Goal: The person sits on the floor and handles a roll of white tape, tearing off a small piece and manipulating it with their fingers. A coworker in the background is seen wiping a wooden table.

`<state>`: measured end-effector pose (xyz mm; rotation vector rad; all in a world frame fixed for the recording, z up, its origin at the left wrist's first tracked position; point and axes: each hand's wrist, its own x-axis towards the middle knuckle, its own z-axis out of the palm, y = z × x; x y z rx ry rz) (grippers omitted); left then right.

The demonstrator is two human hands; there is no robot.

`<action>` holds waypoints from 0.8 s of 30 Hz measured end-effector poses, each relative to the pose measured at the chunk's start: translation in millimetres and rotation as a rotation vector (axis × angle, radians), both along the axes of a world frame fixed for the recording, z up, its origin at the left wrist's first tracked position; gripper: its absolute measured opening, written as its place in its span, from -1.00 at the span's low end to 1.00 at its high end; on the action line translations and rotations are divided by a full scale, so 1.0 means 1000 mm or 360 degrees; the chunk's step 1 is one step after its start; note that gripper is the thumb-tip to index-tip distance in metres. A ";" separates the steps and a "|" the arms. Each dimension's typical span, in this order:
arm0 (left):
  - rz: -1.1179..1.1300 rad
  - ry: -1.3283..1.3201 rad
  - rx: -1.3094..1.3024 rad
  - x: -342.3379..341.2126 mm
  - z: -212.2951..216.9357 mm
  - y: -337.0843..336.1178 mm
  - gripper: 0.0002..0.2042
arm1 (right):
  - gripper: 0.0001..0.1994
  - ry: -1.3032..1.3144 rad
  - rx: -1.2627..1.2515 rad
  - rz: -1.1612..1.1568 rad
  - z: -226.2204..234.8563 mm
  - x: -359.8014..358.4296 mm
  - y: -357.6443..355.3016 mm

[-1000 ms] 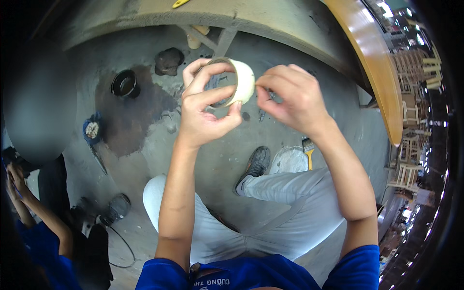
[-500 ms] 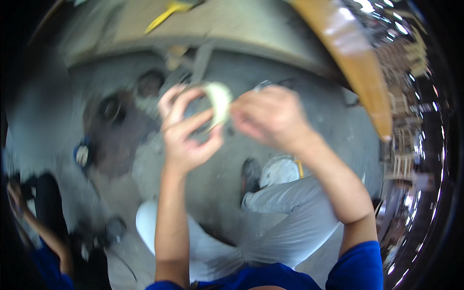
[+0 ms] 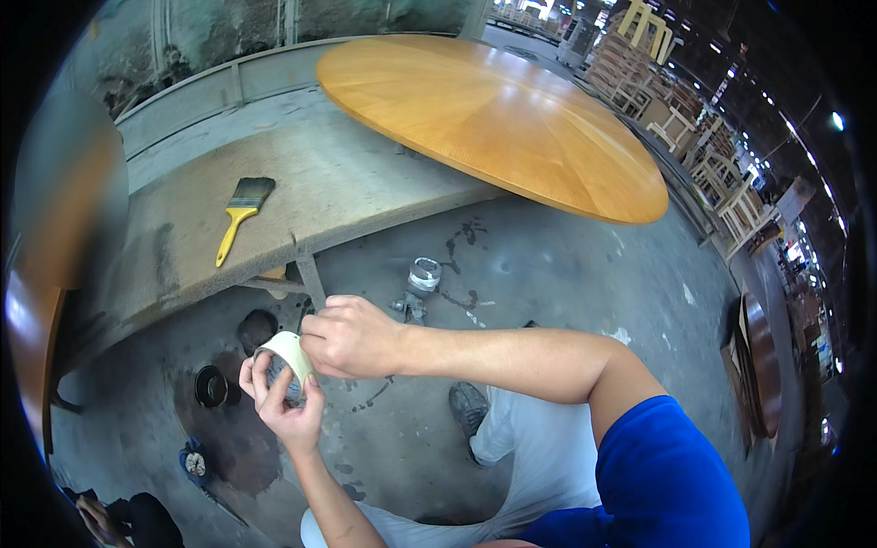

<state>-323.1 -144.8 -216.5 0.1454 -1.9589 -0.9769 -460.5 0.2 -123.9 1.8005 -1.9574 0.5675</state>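
A cream roll of masking tape [image 3: 291, 350] is held up over the floor in my left hand [image 3: 294, 418], whose fingers pass through its core while the thumb presses the rim. My right hand [image 3: 354, 336] is closed in a pinch at the roll's upper right edge, its fingertips turned away from view. Whether a loose end of tape is between those fingertips cannot be made out. Beyond both hands, a paint brush [image 3: 239, 217] with a yellow handle and dark bristles lies on the workbench [image 3: 320, 173].
A round, glossy wooden tabletop [image 3: 512, 119] rests on the bench and overhangs its right side. On the floor are a dark tin [image 3: 211, 387] and a power tool [image 3: 420, 281]. Another person's hand [image 3: 94, 519] shows at lower left. Stacked wooden chair frames [image 3: 731, 196] stand far right.
My view has swung upward, bringing in the whole tabletop and bench. In the picture, both hands sit lower and further left; my right hand has come against the tape roll.
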 end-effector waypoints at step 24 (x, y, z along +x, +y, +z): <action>-0.0686 -0.0051 0.0386 0.036 0.013 -0.009 -0.08 | -0.86 -0.0827 0.0667 -0.0038 0.044 0.041 -0.005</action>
